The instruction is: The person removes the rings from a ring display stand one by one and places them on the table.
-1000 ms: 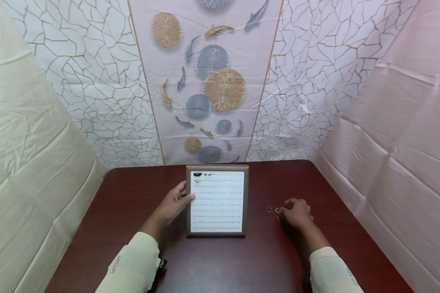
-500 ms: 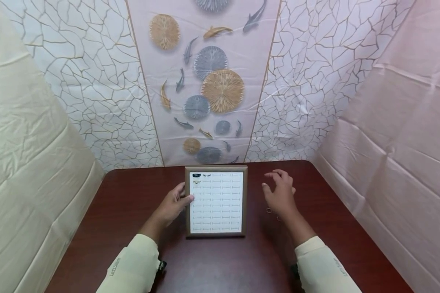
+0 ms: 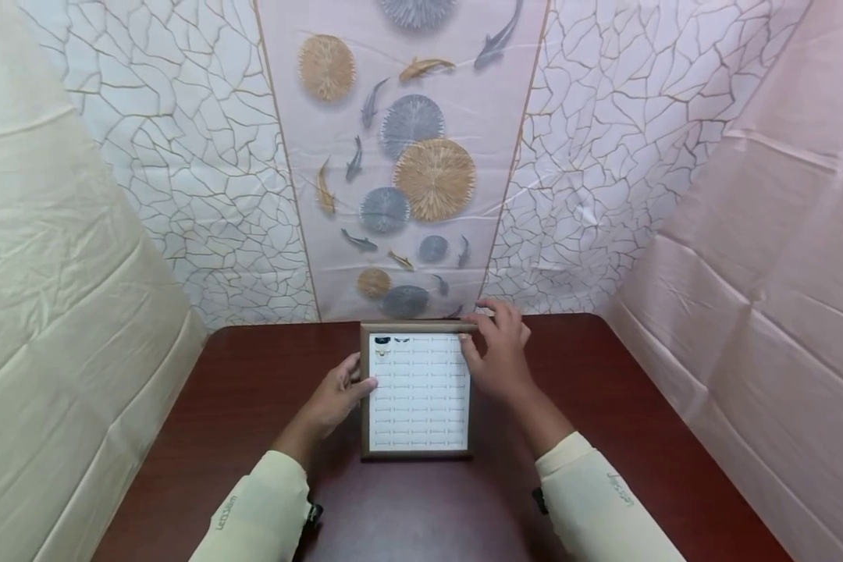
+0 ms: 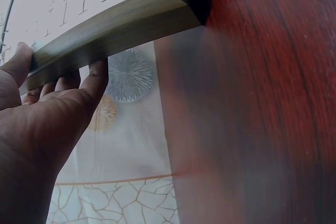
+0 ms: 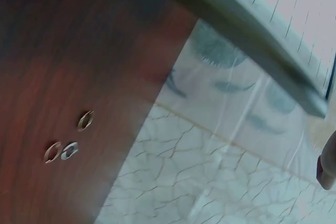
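A ring display box (image 3: 420,406) with a wooden frame and a white slotted face stands tilted up on the table. My left hand (image 3: 335,398) grips its left side, thumb on the front and fingers behind, as the left wrist view shows with the frame's edge (image 4: 115,30). A black ring (image 3: 382,340), a dark ring (image 3: 402,340) and a gold ring (image 3: 382,353) sit in the upper left slots. At the top right corner, my right hand (image 3: 502,355) pinches a small gold-coloured ring (image 3: 464,336) between thumb and fingers; its details are too small to tell.
In the right wrist view, a gold ring (image 5: 85,120), a copper-toned ring (image 5: 52,152) and a silver ring (image 5: 69,150) lie on the dark red table. My right forearm hides them in the head view. A patterned cloth (image 3: 421,234) hangs behind the table.
My right hand has lifted from the loose rings on the right and moved left and away from me to the box's top right corner. My left hand keeps its hold on the box.
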Available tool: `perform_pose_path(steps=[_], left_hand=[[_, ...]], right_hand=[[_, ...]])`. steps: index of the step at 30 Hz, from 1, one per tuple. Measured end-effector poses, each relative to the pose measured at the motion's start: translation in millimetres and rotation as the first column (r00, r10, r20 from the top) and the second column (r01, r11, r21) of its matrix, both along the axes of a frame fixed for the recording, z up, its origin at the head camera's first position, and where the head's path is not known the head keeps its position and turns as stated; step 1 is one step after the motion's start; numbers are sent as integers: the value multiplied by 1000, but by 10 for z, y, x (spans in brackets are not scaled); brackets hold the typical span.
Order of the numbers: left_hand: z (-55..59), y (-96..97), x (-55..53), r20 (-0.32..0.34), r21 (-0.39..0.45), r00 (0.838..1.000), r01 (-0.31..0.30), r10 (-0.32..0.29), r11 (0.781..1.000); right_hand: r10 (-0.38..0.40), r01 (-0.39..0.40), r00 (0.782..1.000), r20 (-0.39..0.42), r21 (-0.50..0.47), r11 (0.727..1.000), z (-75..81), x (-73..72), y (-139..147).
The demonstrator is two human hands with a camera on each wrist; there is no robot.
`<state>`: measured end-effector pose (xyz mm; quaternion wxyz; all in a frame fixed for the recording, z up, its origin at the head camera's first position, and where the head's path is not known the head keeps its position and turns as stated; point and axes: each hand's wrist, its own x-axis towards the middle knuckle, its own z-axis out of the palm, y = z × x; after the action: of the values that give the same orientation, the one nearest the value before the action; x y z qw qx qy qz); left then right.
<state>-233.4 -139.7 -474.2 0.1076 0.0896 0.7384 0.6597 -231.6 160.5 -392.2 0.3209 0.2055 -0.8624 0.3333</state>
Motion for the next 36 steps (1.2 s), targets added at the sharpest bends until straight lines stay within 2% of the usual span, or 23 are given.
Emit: perform_pose_path(steps=[4,10,18,21,28,36], left_hand=[[1,22,6,-14,10,1000,-5,5,1000],[-9,66,10,-45,19,999,17,-16,1000],[-16,33,6,-63,2,998,-2,3,1000],[-9,12,22,-67,-3,998,-9,9,1000],[-6,-1,40,-63,8,998,-12,13,1000],[-26,-4,37,-68,1,997,-19,19,1000]], right_hand=[[38,-33,999,-39,110,993,17,-27,-185],[68,-67,998,2,225,972,-18,-32,-371],[49,-37,998,-29,321,946,-66,-96,-548],[47,-35,998,-30,315,948,-94,-124,-615],[84,-73,996,-37,230,970,-130,-150,-706],[120,-110,992,-37,210,972,-120,-143,-711]])
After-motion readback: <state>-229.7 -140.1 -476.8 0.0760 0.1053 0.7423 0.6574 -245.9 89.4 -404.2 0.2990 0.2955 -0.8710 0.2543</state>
